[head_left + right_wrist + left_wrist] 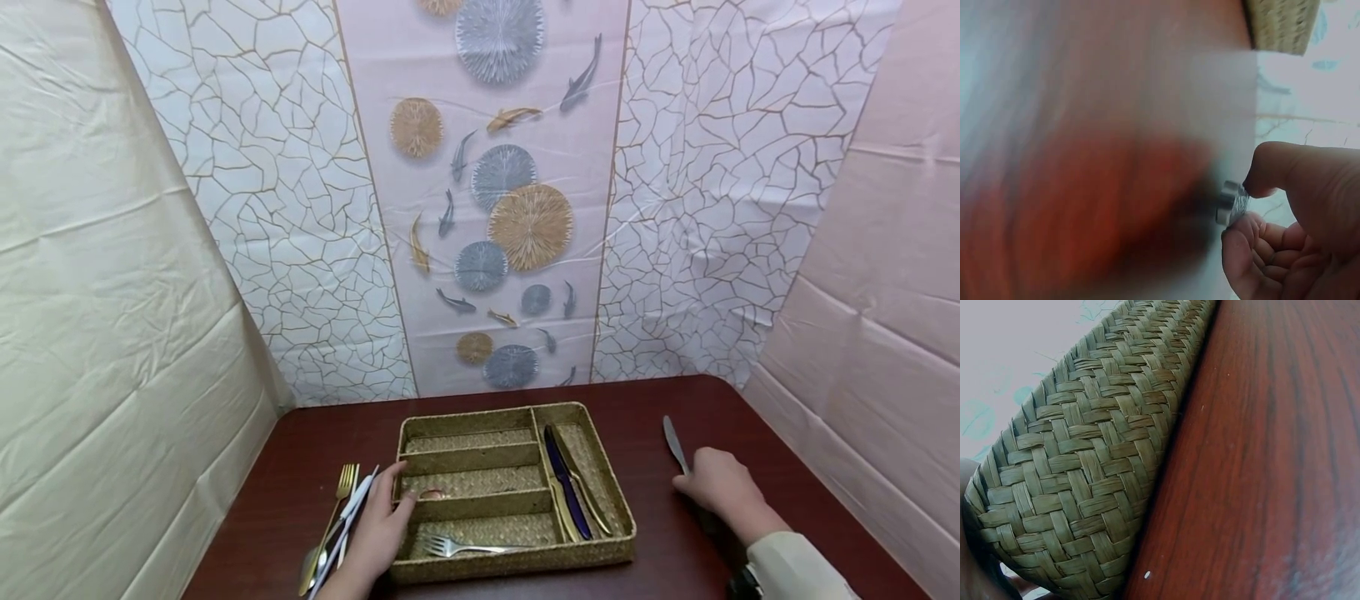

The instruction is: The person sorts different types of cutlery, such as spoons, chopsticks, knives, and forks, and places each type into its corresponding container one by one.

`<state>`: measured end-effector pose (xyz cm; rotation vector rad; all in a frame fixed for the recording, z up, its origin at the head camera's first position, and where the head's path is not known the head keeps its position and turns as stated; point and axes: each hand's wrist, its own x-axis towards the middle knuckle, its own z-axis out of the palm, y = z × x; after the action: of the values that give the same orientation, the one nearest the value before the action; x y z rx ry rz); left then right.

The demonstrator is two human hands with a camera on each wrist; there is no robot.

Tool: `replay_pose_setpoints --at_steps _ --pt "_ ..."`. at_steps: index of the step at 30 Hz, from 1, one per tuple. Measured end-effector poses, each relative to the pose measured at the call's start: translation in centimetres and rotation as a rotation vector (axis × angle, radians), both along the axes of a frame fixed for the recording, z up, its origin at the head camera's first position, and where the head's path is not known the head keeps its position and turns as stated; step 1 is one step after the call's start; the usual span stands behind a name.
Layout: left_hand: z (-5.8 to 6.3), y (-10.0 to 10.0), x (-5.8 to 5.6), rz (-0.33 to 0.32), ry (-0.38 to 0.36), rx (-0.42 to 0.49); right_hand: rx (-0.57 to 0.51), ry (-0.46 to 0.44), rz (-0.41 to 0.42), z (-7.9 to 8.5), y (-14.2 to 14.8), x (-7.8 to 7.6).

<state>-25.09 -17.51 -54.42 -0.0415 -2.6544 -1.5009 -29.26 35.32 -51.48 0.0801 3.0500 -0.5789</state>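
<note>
A silver table knife is pinched between the thumb and index finger of my right hand, its blade pointing away over the right side of the table. In the right wrist view the metal handle end shows between thumb and fingertip. My left hand grips the left wall of a woven cutlery tray, thumb over the rim. The tray's woven outer wall fills much of the left wrist view. A silver fork lies in its front compartment. Several knives, gold and dark blue, lie in the right compartment.
Left of the tray, partly behind my left hand, lies a bunch of cutlery with a gold fork and white-handled pieces. A small reddish item is in the middle compartment. Patterned cloth hangs behind the dark red table.
</note>
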Motion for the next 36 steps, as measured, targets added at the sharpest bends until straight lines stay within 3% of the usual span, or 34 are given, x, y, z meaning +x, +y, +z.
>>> replay_pose_setpoints --at_steps 13,20,27,36 --pt "0.1 0.0 0.1 0.002 0.015 -0.001 -0.052 0.093 0.039 2.6 -5.0 -0.2" --pt "0.0 0.0 0.1 0.001 0.047 -0.009 -0.065 0.188 0.075 3.9 -7.2 -0.3" --pt "0.0 0.0 0.2 0.008 0.041 -0.014 -0.089 0.166 0.094 5.4 -10.5 0.4" --pt "-0.2 0.0 0.0 0.005 0.018 -0.004 -0.049 0.211 0.141 5.2 -14.3 0.6"
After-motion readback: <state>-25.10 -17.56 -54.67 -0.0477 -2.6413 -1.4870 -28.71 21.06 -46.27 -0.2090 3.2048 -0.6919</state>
